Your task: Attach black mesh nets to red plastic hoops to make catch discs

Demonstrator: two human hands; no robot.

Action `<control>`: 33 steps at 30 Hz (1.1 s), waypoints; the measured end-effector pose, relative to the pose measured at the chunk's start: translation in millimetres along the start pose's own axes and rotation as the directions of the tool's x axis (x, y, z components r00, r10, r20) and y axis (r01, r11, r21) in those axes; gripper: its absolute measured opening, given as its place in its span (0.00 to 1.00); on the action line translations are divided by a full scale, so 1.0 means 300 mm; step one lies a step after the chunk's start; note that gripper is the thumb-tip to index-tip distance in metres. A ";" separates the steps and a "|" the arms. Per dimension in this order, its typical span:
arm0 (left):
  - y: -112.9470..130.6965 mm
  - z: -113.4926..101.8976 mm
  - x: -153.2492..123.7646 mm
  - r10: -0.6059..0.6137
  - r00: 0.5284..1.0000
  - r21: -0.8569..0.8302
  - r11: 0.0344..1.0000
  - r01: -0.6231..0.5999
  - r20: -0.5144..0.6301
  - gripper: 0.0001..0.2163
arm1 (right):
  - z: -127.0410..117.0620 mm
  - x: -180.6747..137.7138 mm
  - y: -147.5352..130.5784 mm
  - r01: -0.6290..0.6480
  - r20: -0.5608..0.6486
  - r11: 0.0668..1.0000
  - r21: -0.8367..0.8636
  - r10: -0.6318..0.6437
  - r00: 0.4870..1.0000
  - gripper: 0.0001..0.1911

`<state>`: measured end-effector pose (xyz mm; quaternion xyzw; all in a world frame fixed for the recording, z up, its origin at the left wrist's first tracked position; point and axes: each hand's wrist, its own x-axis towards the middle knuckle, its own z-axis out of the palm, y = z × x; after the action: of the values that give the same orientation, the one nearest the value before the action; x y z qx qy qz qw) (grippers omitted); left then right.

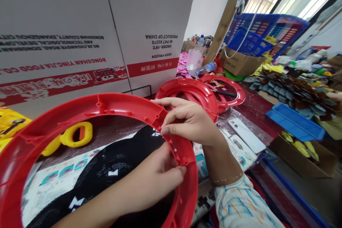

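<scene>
A large red plastic ring (125, 105), its hollow side with ribs and small pegs facing me, fills the lower left. My left hand (160, 174) reaches through its opening and grips the right-hand part, thumb on the inner rim and fingers partly hidden behind. Higher up, my right hand (184, 119) is closed at the upper right of the same ring, thumb and fingertips pressed to the inner rim. Whether a small piece is between those fingertips cannot be seen. Black mesh fabric (107, 164) with white patches lies beneath the ring, partly covered by my left forearm.
Behind the ring stands a big white carton (149, 14). More red rings (187, 89) lie beyond my right hand. A yellow plastic part (78, 133) sits at left. To the right are a white phone (247, 135), a blue tray (295, 121) and an open cardboard box (301, 162).
</scene>
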<state>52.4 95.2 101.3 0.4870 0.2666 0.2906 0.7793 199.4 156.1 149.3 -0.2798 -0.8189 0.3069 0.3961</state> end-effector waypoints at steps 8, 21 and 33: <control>-0.014 -0.029 0.007 0.129 0.969 -0.121 0.980 -0.157 -0.210 0.12 | -0.002 -0.009 -0.012 -0.018 0.015 0.999 -0.029 0.019 1.000 0.05; -0.010 -0.004 0.011 0.149 0.972 0.277 0.956 -0.095 -0.181 0.04 | 0.010 0.002 0.026 0.010 -0.013 0.968 0.252 -0.007 1.000 0.04; -0.005 0.029 -0.015 0.089 0.991 0.274 0.960 -0.058 -0.100 0.05 | 0.010 -0.008 0.011 0.034 0.067 0.939 0.342 -0.061 0.996 0.06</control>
<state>55.7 86.1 104.0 0.5813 0.3286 0.3070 0.6782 199.1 155.7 144.2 -0.1753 -0.7745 0.4448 0.4142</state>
